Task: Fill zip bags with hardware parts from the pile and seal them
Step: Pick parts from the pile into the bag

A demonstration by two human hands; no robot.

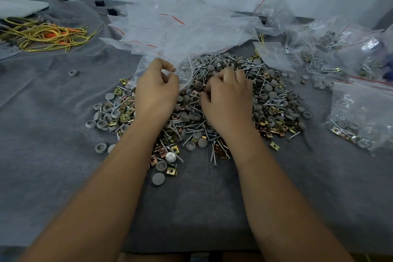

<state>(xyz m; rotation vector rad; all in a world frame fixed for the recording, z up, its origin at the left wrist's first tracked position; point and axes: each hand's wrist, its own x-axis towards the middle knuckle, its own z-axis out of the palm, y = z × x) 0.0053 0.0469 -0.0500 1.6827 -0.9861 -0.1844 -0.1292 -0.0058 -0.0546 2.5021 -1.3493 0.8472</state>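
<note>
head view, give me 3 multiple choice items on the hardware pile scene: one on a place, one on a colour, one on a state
1. Where do the yellow cords lie?
A. far left of the cloth
B. on the pile
C. inside a bag

2. What colour are the round caps?
A. red
B. grey
C. white

3. What is the left hand doing?
A. lying flat on the cloth
B. pinching a clear zip bag
C. holding a screwdriver

Key: 1 A, the cords sit left of the hardware pile. 2 B, loose caps near the pile are grey. 3 B, its fingers pinch the bag's edge, while the right hand digs into the pile.
</note>
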